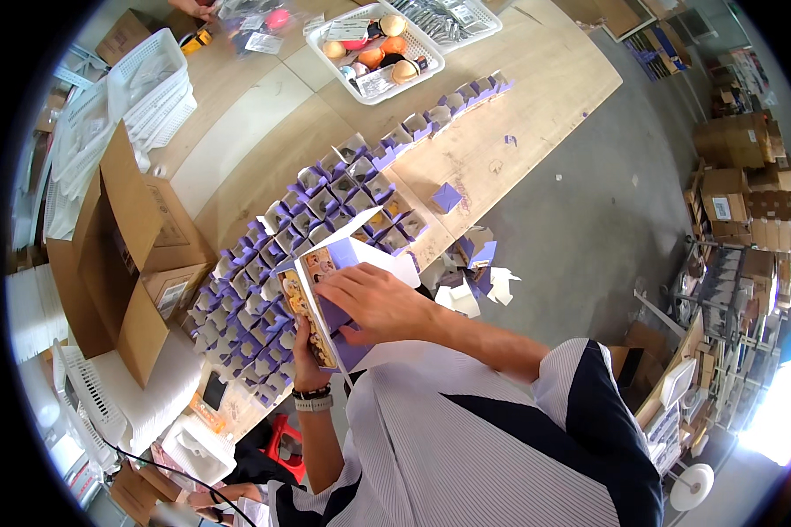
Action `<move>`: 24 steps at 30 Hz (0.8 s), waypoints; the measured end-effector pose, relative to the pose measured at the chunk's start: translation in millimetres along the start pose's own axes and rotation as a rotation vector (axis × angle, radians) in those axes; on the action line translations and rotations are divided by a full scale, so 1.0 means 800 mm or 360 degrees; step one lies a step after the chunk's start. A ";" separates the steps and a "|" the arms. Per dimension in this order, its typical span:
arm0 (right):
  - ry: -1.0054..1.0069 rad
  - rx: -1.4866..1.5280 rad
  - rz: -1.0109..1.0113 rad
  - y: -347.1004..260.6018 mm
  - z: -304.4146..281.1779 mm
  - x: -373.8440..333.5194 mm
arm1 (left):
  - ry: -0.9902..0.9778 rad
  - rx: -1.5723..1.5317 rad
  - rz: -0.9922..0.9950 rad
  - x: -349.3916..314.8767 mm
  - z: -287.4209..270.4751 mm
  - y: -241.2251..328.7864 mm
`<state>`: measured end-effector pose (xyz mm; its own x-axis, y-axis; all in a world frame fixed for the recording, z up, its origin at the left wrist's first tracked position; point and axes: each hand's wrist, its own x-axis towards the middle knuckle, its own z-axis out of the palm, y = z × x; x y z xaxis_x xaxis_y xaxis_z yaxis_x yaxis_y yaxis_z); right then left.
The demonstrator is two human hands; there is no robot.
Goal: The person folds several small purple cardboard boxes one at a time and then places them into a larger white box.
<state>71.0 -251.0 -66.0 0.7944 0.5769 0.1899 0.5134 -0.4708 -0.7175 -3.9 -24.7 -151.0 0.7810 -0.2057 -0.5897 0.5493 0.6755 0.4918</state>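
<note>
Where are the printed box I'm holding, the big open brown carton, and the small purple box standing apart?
Printed box [298,303]: head view, illustrated side panel.
Open brown carton [135,200]: head view, one of its flaps.
Small purple box [446,198]: head view, purple surface.

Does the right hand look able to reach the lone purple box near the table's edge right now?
Probably yes: that purple box sits apart on the tabletop, within apparent reach and uncovered. The right hand would first need to leave the printed box it is touching.
</note>
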 end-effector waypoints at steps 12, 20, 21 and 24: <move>0.0774 -0.0517 0.1547 0.242 -0.051 -0.154 | 0.0136 -0.0129 0.0211 -0.004 -0.092 -0.009; 0.0742 -0.0441 0.1523 0.347 0.044 -0.186 | 0.0159 -0.0122 0.0268 -0.013 -0.103 -0.014; 0.0782 -0.0448 0.1509 0.341 0.040 -0.176 | 0.0161 -0.0117 0.0276 -0.013 -0.102 -0.015; 0.0965 -0.0282 0.1110 0.267 0.014 -0.117 | 0.0205 -0.0088 0.0320 -0.016 -0.101 -0.021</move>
<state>102.7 -398.0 -244.6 0.9490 -0.2962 0.1081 -0.1398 -0.7025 -0.6978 -47.0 23.7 -203.8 0.8266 0.0265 -0.5622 0.3669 0.7321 0.5740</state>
